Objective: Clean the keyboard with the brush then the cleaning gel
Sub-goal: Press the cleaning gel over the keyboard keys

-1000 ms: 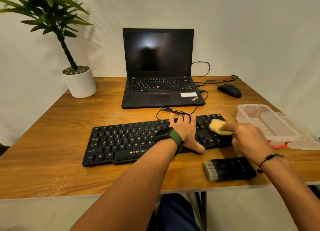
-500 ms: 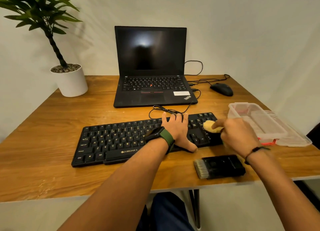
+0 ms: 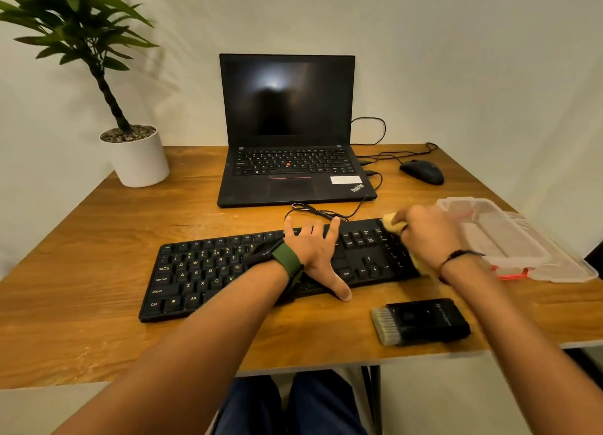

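Left hand (image 3: pixel 315 250) lies flat on the keyboard (image 3: pixel 228 271), fingers spread over the top rows, thumb at the front edge; green watch strap (image 3: pixel 288 261) on that wrist. Right hand (image 3: pixel 427 238) sits over the keyboard's right end, on the numpad area, fingers curled around the yellow cleaning gel (image 3: pixel 391 222). Gel shows at the fingertips near the keyboard's back right corner, and a yellow bit also shows under the heel of the hand. View is motion-blurred there, so whether the gel is pressed into the keys cannot be told for sure. Dark bracelet (image 3: pixel 456 256) on the right wrist.

Brush (image 3: pixel 421 322) lies on the table (image 3: pixel 98 255) just in front of the keyboard's right end, bristles pointing left, untouched. Clear plastic container (image 3: pixel 509 238) is open, right of the keyboard. Behind: open laptop (image 3: pixel 290 134), screen dark; mouse (image 3: pixel 422 171) to its right; potted plant (image 3: pixel 130 140) at the back left.
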